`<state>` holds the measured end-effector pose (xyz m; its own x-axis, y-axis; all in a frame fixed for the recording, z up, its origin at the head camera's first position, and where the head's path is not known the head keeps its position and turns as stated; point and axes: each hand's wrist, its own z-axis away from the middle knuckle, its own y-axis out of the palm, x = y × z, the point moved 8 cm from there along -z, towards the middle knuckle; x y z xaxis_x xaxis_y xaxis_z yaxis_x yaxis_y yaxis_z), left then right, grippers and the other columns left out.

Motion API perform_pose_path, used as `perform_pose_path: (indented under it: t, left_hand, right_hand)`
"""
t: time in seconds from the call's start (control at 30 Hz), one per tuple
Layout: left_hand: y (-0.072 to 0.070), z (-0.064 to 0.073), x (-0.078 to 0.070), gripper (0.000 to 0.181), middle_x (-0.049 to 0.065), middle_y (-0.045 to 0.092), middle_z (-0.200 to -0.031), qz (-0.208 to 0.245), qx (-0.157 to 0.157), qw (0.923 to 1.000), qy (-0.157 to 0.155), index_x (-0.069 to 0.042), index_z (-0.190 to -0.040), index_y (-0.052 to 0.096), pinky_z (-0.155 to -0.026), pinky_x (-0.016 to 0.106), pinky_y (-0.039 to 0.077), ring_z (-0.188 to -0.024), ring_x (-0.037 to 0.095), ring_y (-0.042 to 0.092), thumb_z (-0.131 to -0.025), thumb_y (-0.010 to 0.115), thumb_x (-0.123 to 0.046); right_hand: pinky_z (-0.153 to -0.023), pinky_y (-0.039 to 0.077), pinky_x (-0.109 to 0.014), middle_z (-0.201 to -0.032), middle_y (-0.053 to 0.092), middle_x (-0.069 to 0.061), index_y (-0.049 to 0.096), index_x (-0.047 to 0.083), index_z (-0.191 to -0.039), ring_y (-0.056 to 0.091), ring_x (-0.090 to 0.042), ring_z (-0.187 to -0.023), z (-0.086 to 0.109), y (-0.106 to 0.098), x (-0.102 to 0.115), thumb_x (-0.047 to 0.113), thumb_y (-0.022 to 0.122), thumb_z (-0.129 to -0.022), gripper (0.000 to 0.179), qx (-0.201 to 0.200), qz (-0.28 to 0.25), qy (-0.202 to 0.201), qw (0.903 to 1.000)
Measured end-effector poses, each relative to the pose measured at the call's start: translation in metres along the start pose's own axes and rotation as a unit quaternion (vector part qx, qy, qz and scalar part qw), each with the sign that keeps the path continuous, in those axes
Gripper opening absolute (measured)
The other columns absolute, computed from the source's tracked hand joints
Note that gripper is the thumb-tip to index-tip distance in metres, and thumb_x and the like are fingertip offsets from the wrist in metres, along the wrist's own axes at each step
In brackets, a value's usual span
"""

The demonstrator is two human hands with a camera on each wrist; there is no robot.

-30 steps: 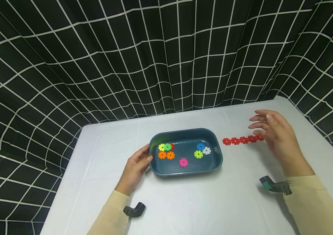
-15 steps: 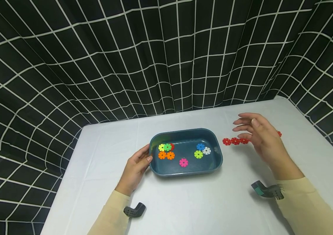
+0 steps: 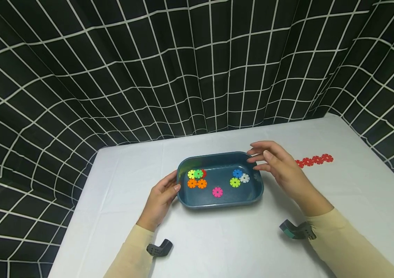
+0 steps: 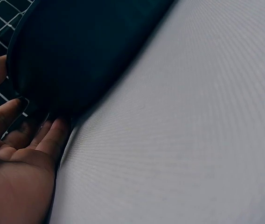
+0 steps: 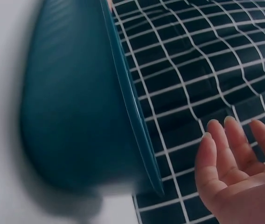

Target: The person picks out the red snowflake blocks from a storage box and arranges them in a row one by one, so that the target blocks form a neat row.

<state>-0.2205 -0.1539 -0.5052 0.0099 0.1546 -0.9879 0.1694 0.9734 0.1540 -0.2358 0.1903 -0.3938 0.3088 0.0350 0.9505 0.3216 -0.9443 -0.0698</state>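
Observation:
A dark teal plastic tray [image 3: 217,204] stands on the table. My left hand [image 3: 158,200] grips its left end, with the thumb at the rim and the fingers against the outer wall; the left wrist view shows the fingers [image 4: 53,135] low on that wall. My right hand [image 3: 280,166] hovers at the tray's right end, fingers spread and holding nothing. Inside lie notched discs: a pink disc [image 3: 217,192], a blue disc [image 3: 237,173], a white disc [image 3: 244,178], a lime disc [image 3: 234,182], and yellow, green, red and orange ones on the left.
A chain of red notched discs [image 3: 317,160] lies on the white table [image 3: 131,173] to the right, partly hidden behind the right hand. A black curtain with a white grid [image 3: 183,77] surrounds the table's far side and flanks.
My right hand has moved left, from over the red disc chain to the tray's right rim. The left hand and the tray have stayed in place.

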Motion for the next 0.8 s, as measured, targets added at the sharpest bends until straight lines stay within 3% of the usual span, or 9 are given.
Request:
perform_pose_path:
  t: [0.4, 0.8]
  left_hand:
    - [-0.001, -0.001, 0.000, 0.056, 0.019, 0.046, -0.165, -0.014, -0.001, 0.9999, 0.003, 0.003, -0.162, 0.045, -0.117, 0.034, 0.046, -0.150, 0.030, 0.047, -0.109, 0.063, -0.002]
    - [0.000, -0.001, 0.000, 0.057, 0.018, 0.047, -0.165, -0.004, 0.003, 1.0000, 0.000, 0.003, -0.162, 0.045, -0.117, 0.035, 0.046, -0.150, 0.031, 0.048, -0.109, 0.065, -0.004]
  right_hand:
    - [-0.103, 0.059, -0.035, -0.142, 0.062, -0.020, 0.052, -0.002, -0.151, 0.064, -0.036, -0.126, -0.018, 0.042, -0.007, 0.021, 0.048, -0.116, 0.042, 0.029, 0.025, 0.045, 0.9983]
    - [-0.107, 0.055, -0.059, -0.148, 0.060, -0.019, 0.053, 0.003, -0.151, 0.057, -0.049, -0.133, -0.040, 0.084, -0.032, 0.033, 0.056, -0.114, 0.048, 0.073, 0.026, 0.092, 0.9927]
